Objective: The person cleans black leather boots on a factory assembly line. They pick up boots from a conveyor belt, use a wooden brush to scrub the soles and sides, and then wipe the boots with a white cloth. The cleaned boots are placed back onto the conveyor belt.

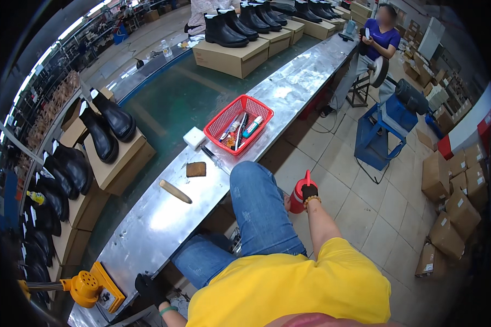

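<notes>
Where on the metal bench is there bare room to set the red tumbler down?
The red tumbler has two bare patches: the metal bench between the wooden stick and yellow device, and the strip beyond the red basket. Around the basket it is crowded: white block, slim tool and brown pad sit close by.

Here my right hand [310, 192] grips a red cup [297, 201], out beyond the near edge of the metal workbench [142, 231]! My left hand [149, 290] is just beside that edge.
</notes>
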The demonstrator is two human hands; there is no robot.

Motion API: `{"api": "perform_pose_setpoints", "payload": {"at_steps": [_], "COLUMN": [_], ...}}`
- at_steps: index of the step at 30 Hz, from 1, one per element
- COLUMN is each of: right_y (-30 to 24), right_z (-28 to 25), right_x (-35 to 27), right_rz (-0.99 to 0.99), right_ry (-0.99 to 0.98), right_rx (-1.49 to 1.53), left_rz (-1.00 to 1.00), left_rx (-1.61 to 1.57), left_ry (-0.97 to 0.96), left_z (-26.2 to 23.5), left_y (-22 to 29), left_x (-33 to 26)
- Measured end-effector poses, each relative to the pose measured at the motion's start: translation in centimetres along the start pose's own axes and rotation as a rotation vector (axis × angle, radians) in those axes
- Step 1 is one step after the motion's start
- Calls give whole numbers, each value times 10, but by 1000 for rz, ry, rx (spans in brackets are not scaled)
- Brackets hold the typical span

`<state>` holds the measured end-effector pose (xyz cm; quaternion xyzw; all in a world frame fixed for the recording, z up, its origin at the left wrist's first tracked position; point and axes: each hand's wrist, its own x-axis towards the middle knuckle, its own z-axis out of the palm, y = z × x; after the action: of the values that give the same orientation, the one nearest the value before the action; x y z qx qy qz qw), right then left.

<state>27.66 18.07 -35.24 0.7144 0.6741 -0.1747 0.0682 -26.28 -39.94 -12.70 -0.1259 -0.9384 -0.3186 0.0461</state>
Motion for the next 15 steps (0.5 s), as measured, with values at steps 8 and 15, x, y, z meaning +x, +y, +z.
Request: {"api": "perform_pose_setpoints", "payload": {"at_steps": [8, 15], "right_y": [-91, -106], "right_z": [-60, -71], "right_x": [-70, -80], "right_rz": [108, 160], "right_ry": [16, -368], "right_rx": [231, 20], "left_rz": [-62, -100], "left_rx": [812, 715], "left_ry": [-286, -294], "left_z": [-23, -25], "left_y": [59, 53], "left_x": [-11, -13]}}
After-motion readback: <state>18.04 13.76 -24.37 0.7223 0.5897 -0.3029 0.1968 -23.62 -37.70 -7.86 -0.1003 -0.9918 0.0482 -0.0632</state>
